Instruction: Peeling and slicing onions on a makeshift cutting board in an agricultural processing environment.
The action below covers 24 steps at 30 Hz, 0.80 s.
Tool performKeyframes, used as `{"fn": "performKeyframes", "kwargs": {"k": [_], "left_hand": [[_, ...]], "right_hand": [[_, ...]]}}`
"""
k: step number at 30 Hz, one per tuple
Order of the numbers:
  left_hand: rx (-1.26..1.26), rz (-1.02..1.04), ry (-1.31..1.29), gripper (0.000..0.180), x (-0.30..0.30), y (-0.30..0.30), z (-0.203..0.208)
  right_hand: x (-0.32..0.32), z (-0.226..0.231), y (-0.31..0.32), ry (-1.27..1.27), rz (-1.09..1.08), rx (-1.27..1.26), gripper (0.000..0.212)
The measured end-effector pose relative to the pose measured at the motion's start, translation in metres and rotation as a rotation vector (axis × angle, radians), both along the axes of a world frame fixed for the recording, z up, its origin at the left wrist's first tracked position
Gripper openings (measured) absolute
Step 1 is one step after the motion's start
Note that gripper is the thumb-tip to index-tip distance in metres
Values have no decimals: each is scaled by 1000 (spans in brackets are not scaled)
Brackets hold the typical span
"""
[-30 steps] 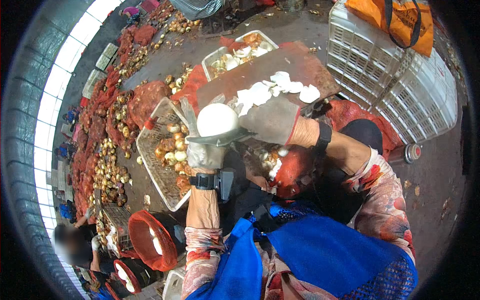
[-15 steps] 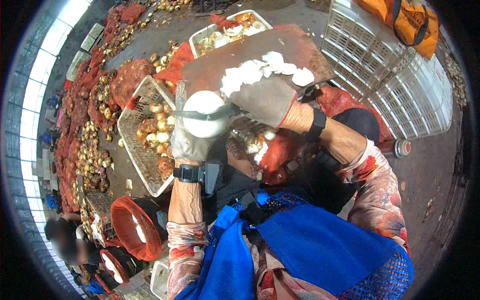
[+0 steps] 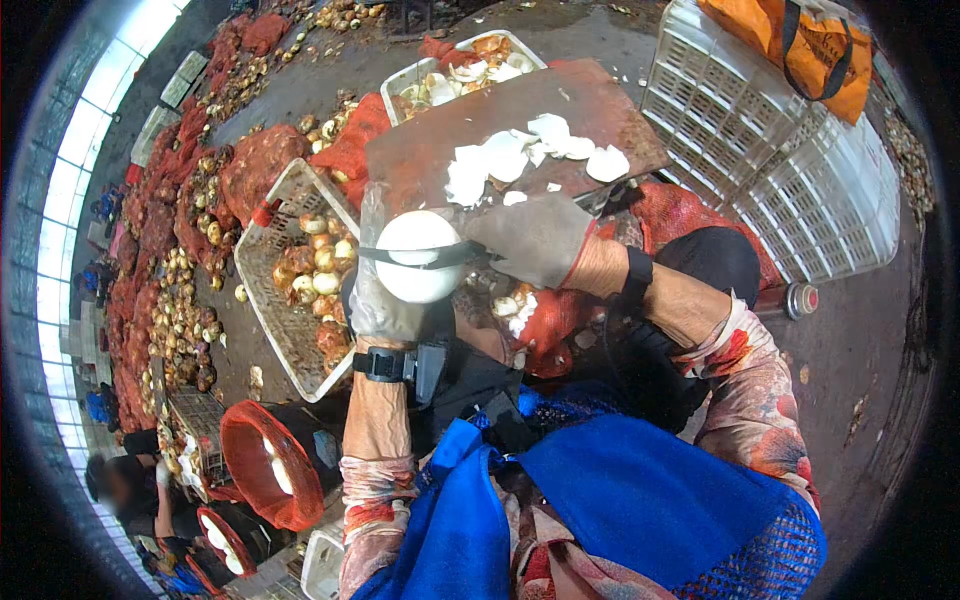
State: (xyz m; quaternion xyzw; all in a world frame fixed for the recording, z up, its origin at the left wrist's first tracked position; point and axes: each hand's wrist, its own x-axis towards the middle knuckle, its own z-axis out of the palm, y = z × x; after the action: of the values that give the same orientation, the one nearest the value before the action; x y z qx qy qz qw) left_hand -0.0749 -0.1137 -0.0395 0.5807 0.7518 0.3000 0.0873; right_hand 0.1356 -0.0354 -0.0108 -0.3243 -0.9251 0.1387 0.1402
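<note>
Slotted white crates (image 3: 735, 130) stand at right. Stained board (image 3: 420, 160) lies beyond the hands. To its left, a slatted crate (image 3: 285, 205) is part-filled with brown-skinned onions (image 3: 310, 265), judged still to do. Mesh-lined bucket (image 3: 236, 455), lower left, holds smooth white pieces (image 3: 278, 465), probably finished onions. Gloved left hand (image 3: 385, 310) cups a white onion (image 3: 422, 285) just off the board's near left corner. Gloved right hand (image 3: 545, 240) is closed around a knife (image 3: 415, 257), handle hidden, blade across the onion. Onion's visible face is bare of brown skin; underside hidden, completeness undetermined. Removed white layers (image 3: 505, 155) lie on the board.
</note>
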Motion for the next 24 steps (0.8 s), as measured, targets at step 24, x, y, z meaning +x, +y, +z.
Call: {"fn": "performKeyframes", "kwargs": {"k": [24], "left_hand": [[133,-306,-690,73,-9,19,-22]], "right_hand": [[20,-17,48,-81,-321,-138,25]]}}
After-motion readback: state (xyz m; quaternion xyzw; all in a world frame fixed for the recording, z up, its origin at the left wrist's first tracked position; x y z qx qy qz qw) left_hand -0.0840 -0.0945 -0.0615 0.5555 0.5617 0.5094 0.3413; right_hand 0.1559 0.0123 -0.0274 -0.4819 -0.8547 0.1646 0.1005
